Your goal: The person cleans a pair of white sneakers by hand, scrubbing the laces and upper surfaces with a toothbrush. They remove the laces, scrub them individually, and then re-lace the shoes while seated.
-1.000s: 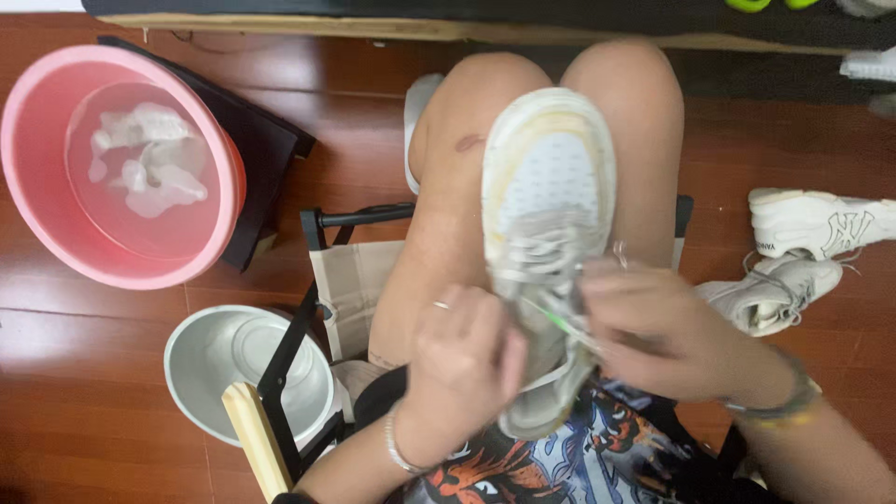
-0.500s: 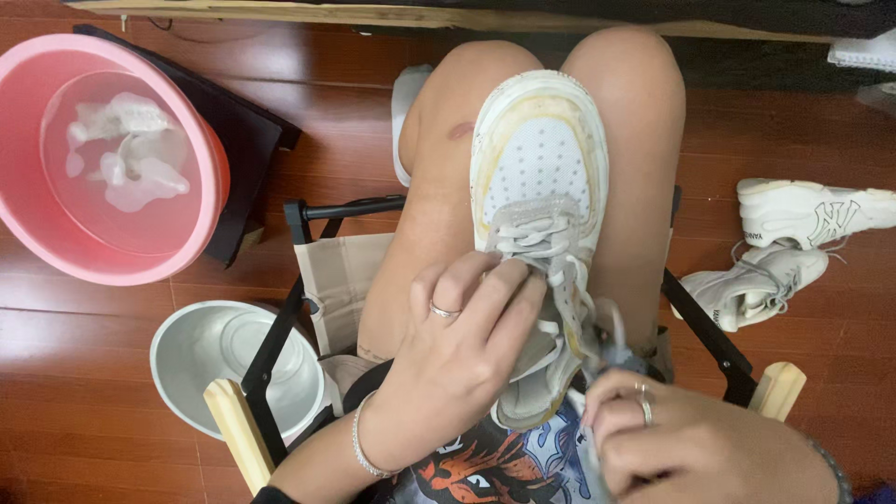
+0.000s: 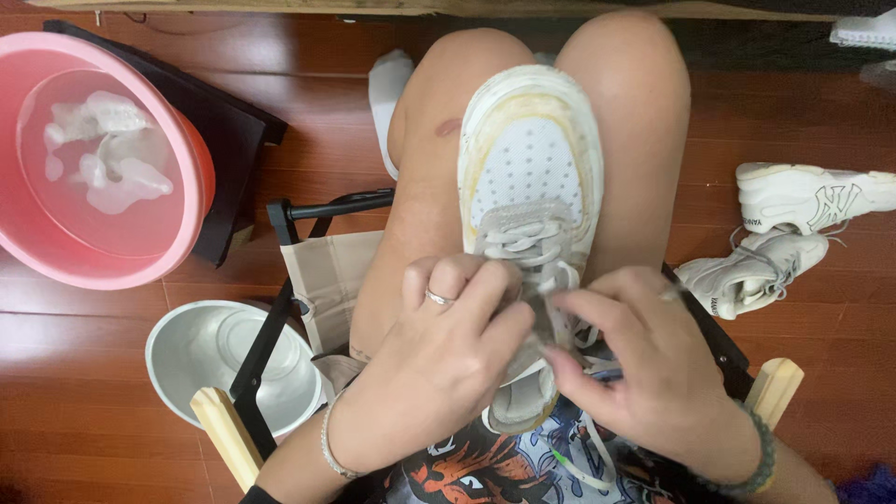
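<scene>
One white sneaker [image 3: 529,177] lies lengthwise on the lap, toe pointing far; both hands' fingers [image 3: 485,299] pinch its laces [image 3: 527,245] at the near end

We count three sneakers, one white sneaker [image 3: 530,177] on our lap under our left hand [image 3: 439,364] and right hand [image 3: 644,364] and two more sneakers [image 3: 775,233] on the floor beyond our right hand, plus one pink basin [image 3: 56,252] and one metal bowl [image 3: 187,373] past our left hand.
</scene>
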